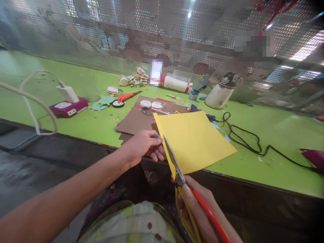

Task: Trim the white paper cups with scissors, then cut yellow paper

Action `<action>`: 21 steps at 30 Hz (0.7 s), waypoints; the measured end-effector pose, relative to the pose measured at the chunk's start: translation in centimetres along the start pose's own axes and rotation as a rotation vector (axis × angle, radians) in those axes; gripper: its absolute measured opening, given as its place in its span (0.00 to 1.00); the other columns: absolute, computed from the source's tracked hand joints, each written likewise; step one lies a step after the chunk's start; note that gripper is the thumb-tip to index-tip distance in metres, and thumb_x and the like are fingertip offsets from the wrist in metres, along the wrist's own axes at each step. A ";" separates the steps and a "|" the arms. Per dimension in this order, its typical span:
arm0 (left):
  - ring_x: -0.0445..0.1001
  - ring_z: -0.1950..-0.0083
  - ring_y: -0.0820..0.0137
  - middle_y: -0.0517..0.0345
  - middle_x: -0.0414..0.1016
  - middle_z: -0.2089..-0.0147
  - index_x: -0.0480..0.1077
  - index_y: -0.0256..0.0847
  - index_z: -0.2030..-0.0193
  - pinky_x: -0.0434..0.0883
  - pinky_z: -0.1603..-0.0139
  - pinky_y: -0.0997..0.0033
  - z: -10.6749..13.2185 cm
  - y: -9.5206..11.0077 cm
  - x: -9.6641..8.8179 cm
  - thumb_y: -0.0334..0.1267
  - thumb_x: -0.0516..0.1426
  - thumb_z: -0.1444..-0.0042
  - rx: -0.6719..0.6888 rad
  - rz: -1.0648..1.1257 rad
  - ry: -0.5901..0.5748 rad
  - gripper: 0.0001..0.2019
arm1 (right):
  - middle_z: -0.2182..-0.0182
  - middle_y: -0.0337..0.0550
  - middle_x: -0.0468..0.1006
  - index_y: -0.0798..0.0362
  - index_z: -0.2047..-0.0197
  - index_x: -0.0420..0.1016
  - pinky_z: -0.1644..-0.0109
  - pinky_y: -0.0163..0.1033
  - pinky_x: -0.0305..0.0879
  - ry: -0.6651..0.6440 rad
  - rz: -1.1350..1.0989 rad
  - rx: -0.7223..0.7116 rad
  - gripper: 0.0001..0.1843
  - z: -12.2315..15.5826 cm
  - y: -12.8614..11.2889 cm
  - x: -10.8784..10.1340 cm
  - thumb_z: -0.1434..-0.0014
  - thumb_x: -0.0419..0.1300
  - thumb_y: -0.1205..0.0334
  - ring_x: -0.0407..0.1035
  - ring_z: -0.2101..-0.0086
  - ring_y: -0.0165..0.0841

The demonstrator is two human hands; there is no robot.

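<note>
My left hand (144,145) pinches the left edge of a yellow paper sheet (193,138) held over the front edge of the green table (278,128). My right hand (199,209) grips scissors (178,168) with red and yellow handles. Their blades are parted and bite into the sheet's left side, just right of my left fingers.
A brown card (138,119) with tape rolls (145,104) lies behind the sheet. An orange cutter (126,97), paper discs, a pink box with a white charger (68,103), a white kettle (220,91), a black cable (253,140) and a perforated metal wall (162,37) are beyond.
</note>
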State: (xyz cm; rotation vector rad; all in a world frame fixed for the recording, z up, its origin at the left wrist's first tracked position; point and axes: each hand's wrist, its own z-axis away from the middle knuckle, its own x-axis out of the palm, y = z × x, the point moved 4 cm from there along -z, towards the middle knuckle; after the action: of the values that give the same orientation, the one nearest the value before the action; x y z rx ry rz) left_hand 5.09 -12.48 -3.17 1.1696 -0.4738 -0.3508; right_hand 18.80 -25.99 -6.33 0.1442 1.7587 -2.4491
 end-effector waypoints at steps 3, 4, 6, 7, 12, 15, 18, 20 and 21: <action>0.72 0.79 0.75 0.57 0.71 0.76 0.64 0.35 0.71 0.64 0.81 0.80 0.2 0.1 0.1 0.31 0.52 0.43 0.010 -0.015 -0.014 0.06 | 0.81 0.33 0.63 0.53 0.53 0.67 0.82 0.30 0.54 -0.068 -0.045 0.050 0.29 0.4 -0.9 -0.7 0.42 0.50 0.36 0.54 0.84 0.24; 0.72 0.80 0.75 0.58 0.71 0.76 0.64 0.35 0.71 0.63 0.82 0.80 0.2 0.2 0.1 0.31 0.52 0.43 0.016 -0.022 -0.014 0.06 | 0.82 0.33 0.64 0.53 0.53 0.67 0.82 0.30 0.54 -0.087 -0.053 0.055 0.29 0.5 -1.2 -0.9 0.42 0.49 0.36 0.54 0.84 0.24; 0.71 0.80 0.75 0.58 0.70 0.77 0.64 0.36 0.72 0.61 0.83 0.80 0.2 0.3 0.1 0.32 0.53 0.44 0.023 -0.038 -0.003 0.06 | 0.81 0.33 0.64 0.53 0.53 0.66 0.82 0.30 0.54 -0.108 -0.043 0.046 0.28 0.6 -1.7 -1.2 0.41 0.49 0.36 0.55 0.84 0.25; 0.71 0.80 0.75 0.58 0.70 0.78 0.64 0.36 0.72 0.61 0.83 0.80 0.3 0.3 0.0 0.33 0.54 0.44 0.024 -0.046 0.006 0.06 | 0.81 0.33 0.64 0.52 0.54 0.67 0.82 0.30 0.54 -0.106 -0.020 0.036 0.28 0.6 -1.9 -1.4 0.41 0.49 0.36 0.55 0.83 0.25; 0.70 0.80 0.76 0.58 0.70 0.77 0.64 0.36 0.72 0.59 0.82 0.80 0.3 0.7 -0.1 0.34 0.54 0.45 0.015 -0.076 0.009 0.06 | 0.81 0.33 0.60 0.53 0.69 0.67 0.81 0.30 0.51 -0.083 0.124 -0.076 0.23 0.3 -2.5 -2.2 0.41 0.51 0.39 0.53 0.81 0.24; 0.69 0.80 0.77 0.59 0.69 0.78 0.65 0.35 0.72 0.59 0.81 0.81 0.3 0.9 -0.2 0.34 0.55 0.45 0.021 -0.100 -0.010 0.07 | 0.81 0.33 0.58 0.52 0.73 0.65 0.82 0.29 0.47 -0.079 0.150 -0.097 0.23 0.2 -2.7 -2.5 0.40 0.51 0.41 0.51 0.81 0.24; 0.70 0.78 0.77 0.59 0.70 0.76 0.67 0.35 0.70 0.60 0.81 0.82 0.1 1.0 -0.8 0.35 0.57 0.47 0.019 -0.101 0.001 0.05 | 0.81 0.33 0.56 0.52 0.72 0.67 0.82 0.30 0.46 -0.068 0.174 -0.155 0.22 0.0 -3.0 -2.6 0.40 0.52 0.42 0.49 0.81 0.25; 0.72 0.76 0.76 0.56 0.72 0.74 0.70 0.34 0.68 0.63 0.80 0.82 -0.2 1.2 -1.5 0.36 0.58 0.48 0.037 -0.080 0.041 0.06 | 0.80 0.33 0.56 0.52 0.69 0.70 0.80 0.32 0.47 -0.049 0.227 -0.220 0.21 -0.2 -3.0 -2.8 0.40 0.52 0.43 0.49 0.80 0.25; 0.73 0.74 0.74 0.54 0.74 0.73 0.71 0.33 0.67 0.65 0.79 0.81 -0.3 1.3 -1.8 0.38 0.59 0.48 0.056 -0.065 0.062 0.08 | 0.80 0.34 0.57 0.53 0.67 0.72 0.78 0.33 0.47 -0.035 0.264 -0.249 0.20 -0.3 -3.0 -2.9 0.40 0.52 0.44 0.49 0.80 0.26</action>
State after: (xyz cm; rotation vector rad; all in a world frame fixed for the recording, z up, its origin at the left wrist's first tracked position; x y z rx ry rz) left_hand 3.77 -10.85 -2.37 1.2488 -0.3944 -0.3581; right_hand 21.19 -24.66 -3.17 0.2868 1.8759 -2.0235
